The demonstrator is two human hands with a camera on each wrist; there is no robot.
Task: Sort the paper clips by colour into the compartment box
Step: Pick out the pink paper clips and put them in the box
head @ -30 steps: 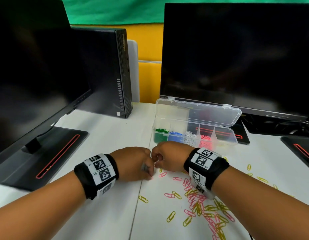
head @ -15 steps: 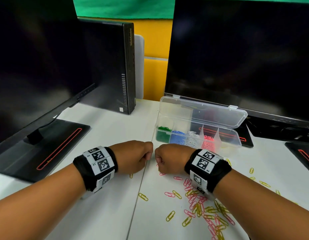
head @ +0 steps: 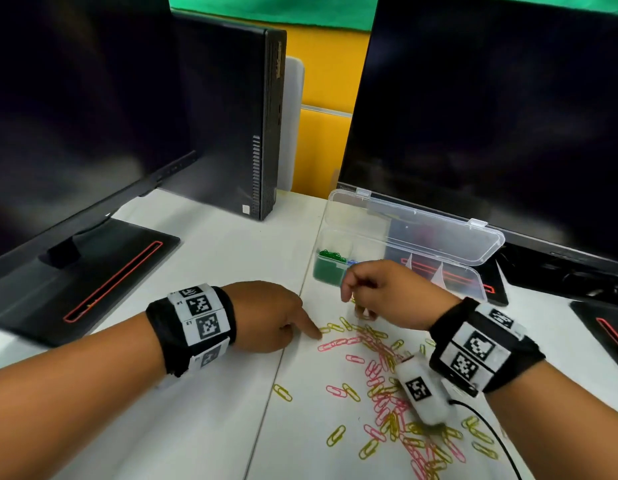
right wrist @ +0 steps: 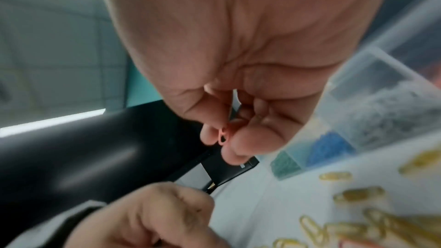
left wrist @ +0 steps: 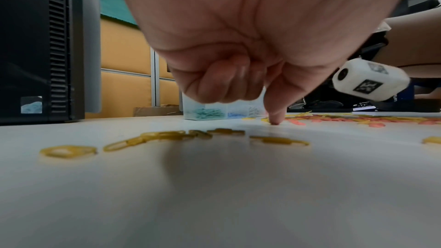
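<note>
While no writing is legible, the right hand (head: 387, 292) pinches a pink paper clip (right wrist: 223, 136) just before the compartment box (head: 474, 285) at 12 o'clock; the left hand (head: 266, 317), fingers curled, presses its forefinger onto the table (head: 196, 410) by loose clips (head: 380, 375).

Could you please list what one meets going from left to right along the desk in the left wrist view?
Black computer tower → green paper clips in the clear plastic compartment box → left hand's index fingertip pressing the white desk → scattered pink paper clips.
</note>
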